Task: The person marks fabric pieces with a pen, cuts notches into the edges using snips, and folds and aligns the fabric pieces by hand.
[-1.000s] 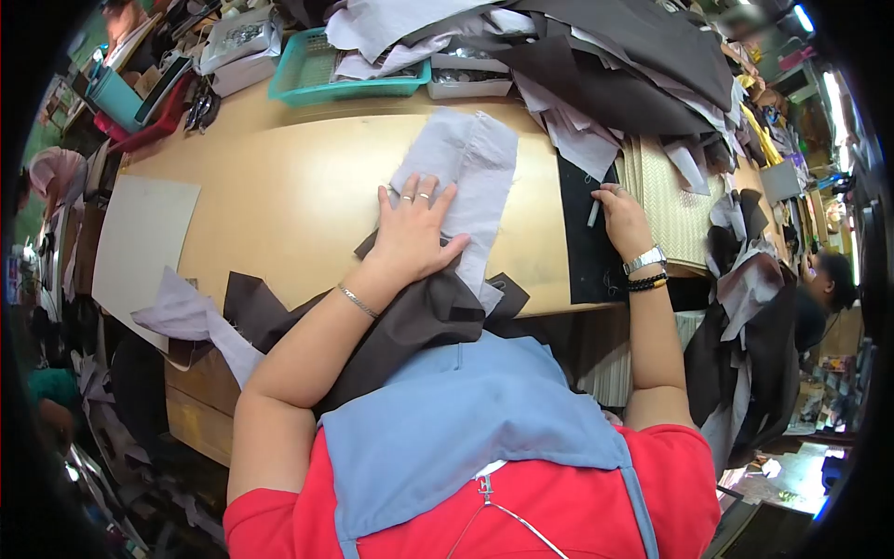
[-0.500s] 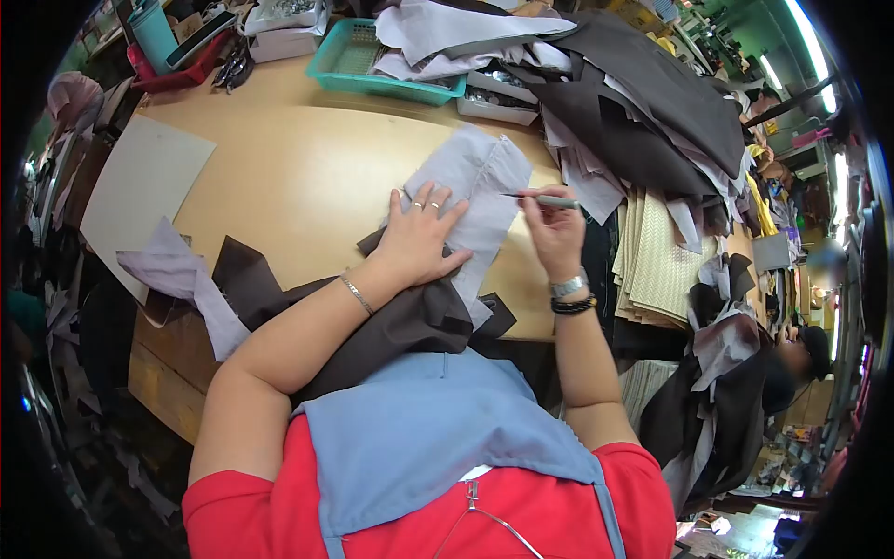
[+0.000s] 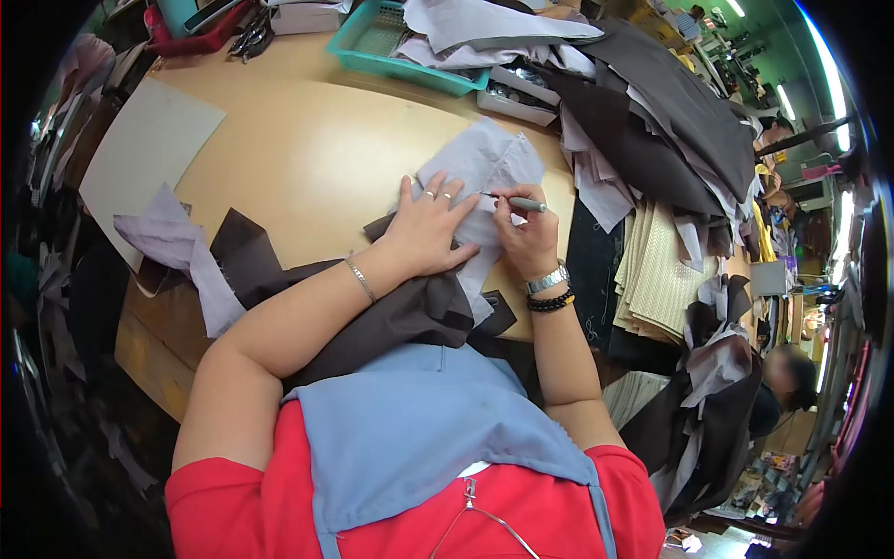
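Note:
My left hand (image 3: 428, 228) lies flat with spread fingers on a pale lilac cloth piece (image 3: 484, 158) on the wooden table. Between the fingers and thumb of my right hand (image 3: 529, 233) is a slim grey pen-like tool (image 3: 527, 204). Its thin dark tip points left, at the cloth close to my left fingers. Dark brown fabric (image 3: 410, 312) runs from under my left forearm to the table's front edge, partly beneath the pale piece.
A teal basket (image 3: 363, 58) and a white box (image 3: 518, 107) stand at the back. Dark and lilac fabrics (image 3: 670, 102) are heaped at the back right, above cream textured sheets (image 3: 656, 279). A white board (image 3: 149, 158) lies left. Another person (image 3: 787, 377) is at far right.
My right hand has come from the dark strip at the right to the pale cloth, with the pen-like tool in it. My left hand stays on the cloth. The view has shifted and turned.

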`<action>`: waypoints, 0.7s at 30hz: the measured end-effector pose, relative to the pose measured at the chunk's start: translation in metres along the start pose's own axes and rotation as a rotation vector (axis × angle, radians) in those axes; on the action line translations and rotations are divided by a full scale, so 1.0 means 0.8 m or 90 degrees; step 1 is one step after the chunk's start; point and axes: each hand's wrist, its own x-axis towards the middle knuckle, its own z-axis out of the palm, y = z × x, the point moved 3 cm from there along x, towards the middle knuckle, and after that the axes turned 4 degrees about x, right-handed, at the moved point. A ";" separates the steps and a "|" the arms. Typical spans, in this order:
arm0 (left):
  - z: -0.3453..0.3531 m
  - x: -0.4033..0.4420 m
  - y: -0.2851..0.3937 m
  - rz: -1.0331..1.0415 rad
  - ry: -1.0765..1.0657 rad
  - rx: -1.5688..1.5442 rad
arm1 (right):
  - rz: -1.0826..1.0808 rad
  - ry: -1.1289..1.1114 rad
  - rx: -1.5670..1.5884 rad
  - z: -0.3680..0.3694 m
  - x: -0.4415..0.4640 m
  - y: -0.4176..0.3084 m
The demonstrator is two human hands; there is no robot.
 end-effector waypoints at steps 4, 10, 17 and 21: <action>-0.002 0.002 0.001 0.002 -0.009 0.006 | -0.029 0.001 -0.024 0.003 0.003 0.002; 0.002 0.002 0.002 0.005 -0.013 0.020 | -0.108 0.007 -0.086 0.000 0.026 0.000; 0.005 0.002 0.001 0.002 -0.015 0.008 | -0.016 0.049 -0.104 -0.010 0.048 0.018; 0.002 0.001 0.001 0.010 -0.016 0.010 | -0.022 0.072 -0.118 -0.017 0.056 0.015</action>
